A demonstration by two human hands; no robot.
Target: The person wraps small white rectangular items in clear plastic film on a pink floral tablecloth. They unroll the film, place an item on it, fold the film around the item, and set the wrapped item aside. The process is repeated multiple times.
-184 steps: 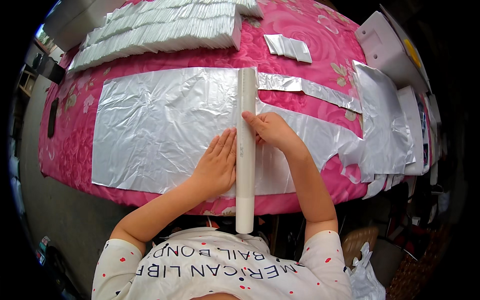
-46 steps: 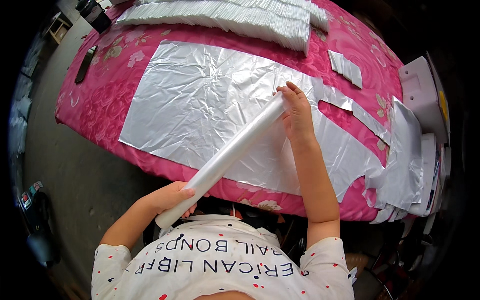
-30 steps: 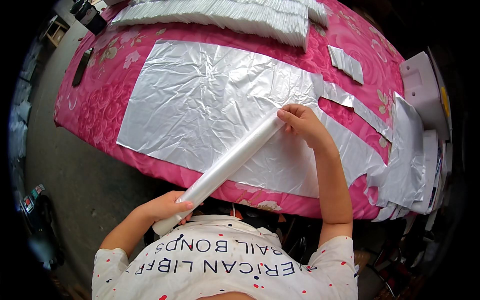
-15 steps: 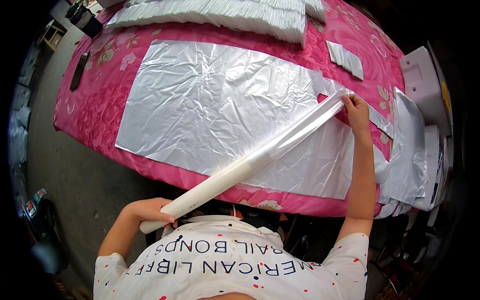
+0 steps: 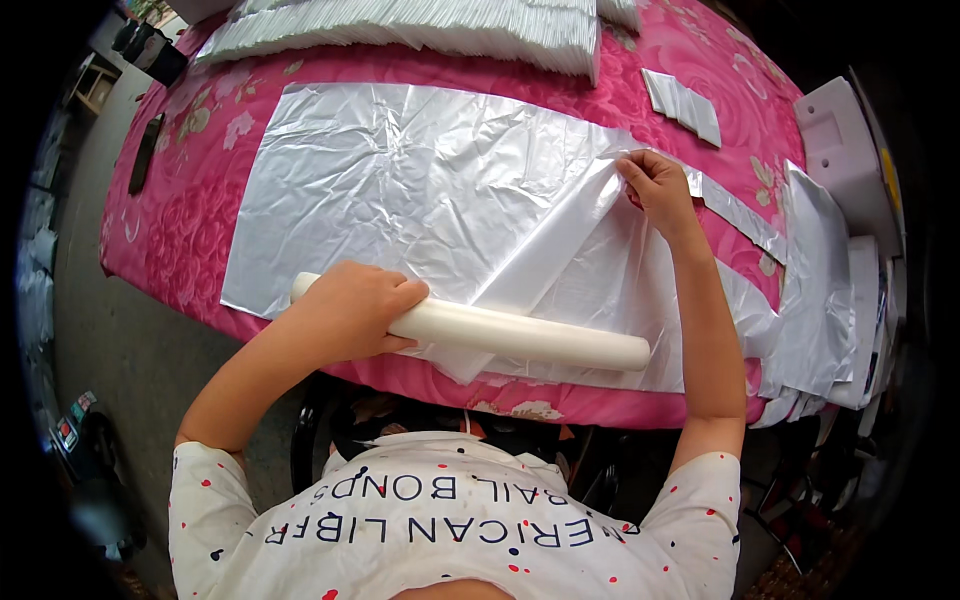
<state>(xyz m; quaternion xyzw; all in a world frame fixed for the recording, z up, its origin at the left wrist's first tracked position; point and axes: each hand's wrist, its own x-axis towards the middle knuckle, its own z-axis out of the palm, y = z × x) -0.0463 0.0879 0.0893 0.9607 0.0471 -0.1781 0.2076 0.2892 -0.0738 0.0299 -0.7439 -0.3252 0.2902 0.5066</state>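
My left hand [image 5: 362, 308] is wrapped round a long cream-white tube [image 5: 535, 337], which lies roughly crosswise near the table's front edge. Between finger and thumb, my right hand [image 5: 655, 188] pinches the upper edge of a thin, shiny plastic bag [image 5: 550, 240]. From that pinch the bag runs down in a slanting fold to the tube, and its lower corner shows in front of the tube. Under it a crinkled silvery plastic bag [image 5: 330, 190] is spread flat on the table. Where the layers overlap on the right, I cannot tell them apart.
A pink flowered cloth [image 5: 185, 235] covers the table. Along the far edge stand long rows of folded white packets [image 5: 420, 35]. A small fanned stack [image 5: 682, 105] lies far right, more folded plastic [image 5: 815, 290] and a white foam box [image 5: 850, 150] at the right edge, a dark phone-like object [image 5: 147, 153] at left.
The tube has swung from a steep diagonal to nearly crosswise and come away from my right hand. My left hand has moved up over the table; my right hand has shifted left with the bag's edge.
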